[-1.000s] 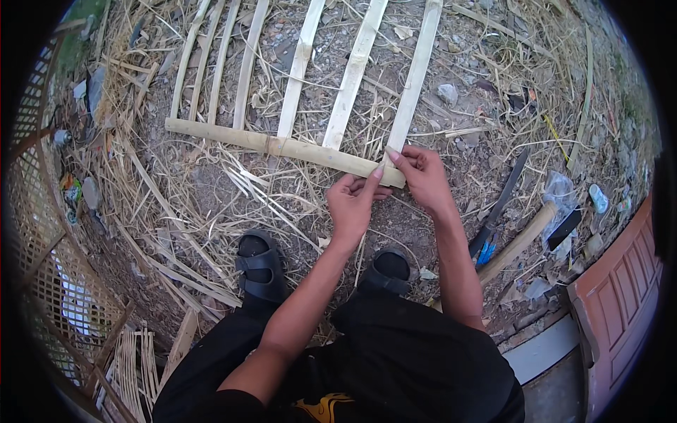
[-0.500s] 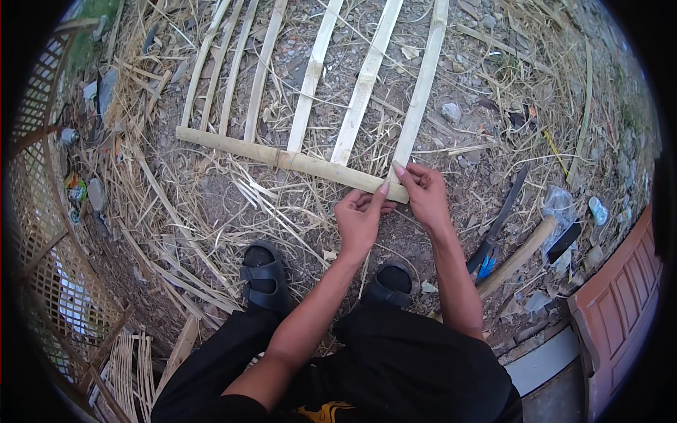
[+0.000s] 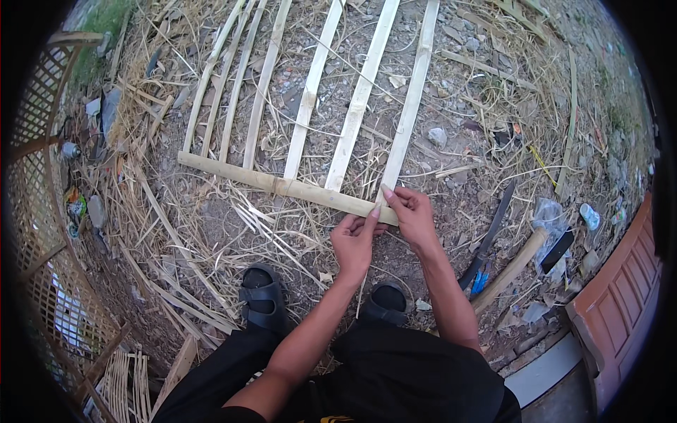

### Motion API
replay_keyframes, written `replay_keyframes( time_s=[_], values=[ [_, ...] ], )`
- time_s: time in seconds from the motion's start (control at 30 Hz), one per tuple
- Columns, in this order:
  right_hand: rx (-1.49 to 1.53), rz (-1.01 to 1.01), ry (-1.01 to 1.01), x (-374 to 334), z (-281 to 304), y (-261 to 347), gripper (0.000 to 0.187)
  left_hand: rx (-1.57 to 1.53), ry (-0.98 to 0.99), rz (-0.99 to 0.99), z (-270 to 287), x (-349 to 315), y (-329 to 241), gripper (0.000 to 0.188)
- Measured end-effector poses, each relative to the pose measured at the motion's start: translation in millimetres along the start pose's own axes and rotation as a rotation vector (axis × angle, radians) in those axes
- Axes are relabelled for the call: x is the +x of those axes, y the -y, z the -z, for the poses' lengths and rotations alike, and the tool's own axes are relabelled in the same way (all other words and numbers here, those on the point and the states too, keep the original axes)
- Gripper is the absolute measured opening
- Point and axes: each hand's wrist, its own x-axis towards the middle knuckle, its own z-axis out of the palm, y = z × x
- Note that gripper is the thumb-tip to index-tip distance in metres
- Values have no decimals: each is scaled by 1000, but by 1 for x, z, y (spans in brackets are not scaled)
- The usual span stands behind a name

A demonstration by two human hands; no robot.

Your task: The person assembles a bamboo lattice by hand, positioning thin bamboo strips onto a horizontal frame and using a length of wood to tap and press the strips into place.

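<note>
A pale bamboo crosspiece lies near my feet, with several flat bamboo slats running away from it. At its right end, my left hand is closed, the thumb on top of the crosspiece and the fingers curled beneath. Just right of it, my right hand pinches the lower end of the rightmost bamboo slat where it meets the crosspiece. Both thumbs are close together at this joint. My fingers partly hide how the two pieces overlap.
Right of my hands lie a dark-bladed knife, a wooden handle and a dark phone-like slab. Loose bamboo shavings litter the ground. A lattice panel stands left; a brown panelled door lies right.
The whole view has shifted, so the bamboo frame, ground and feet sit lower in the picture. Both hands keep their grip at the same corner, with little visible change in the fingers.
</note>
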Motion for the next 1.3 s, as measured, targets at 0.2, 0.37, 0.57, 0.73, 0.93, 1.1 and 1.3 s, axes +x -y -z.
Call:
replay_keyframes(
  time_s=[0.2,0.37,0.57,0.73,0.93,1.1,1.3],
  values=[
    [59,-26,22,4,-3,-1,25,-20,-15,-1,-1,-1,0,25],
    [75,-37,17,6,-5,2,25,-52,-25,-21,0,-1,1,26],
    [108,-68,39,10,-2,-1,25,-60,-30,-4,-3,-1,-1,25],
    [107,-107,72,13,2,3,27,-73,-68,-18,-6,0,4,24],
    [57,-199,151,9,18,12,33,-94,-92,-28,-4,-1,7,24],
    [64,-33,-1,-14,17,1,37,-94,-98,-30,-7,-1,7,23],
    [-27,57,-68,-10,5,-4,38,-78,-102,-42,-5,-1,9,23]
  ],
)
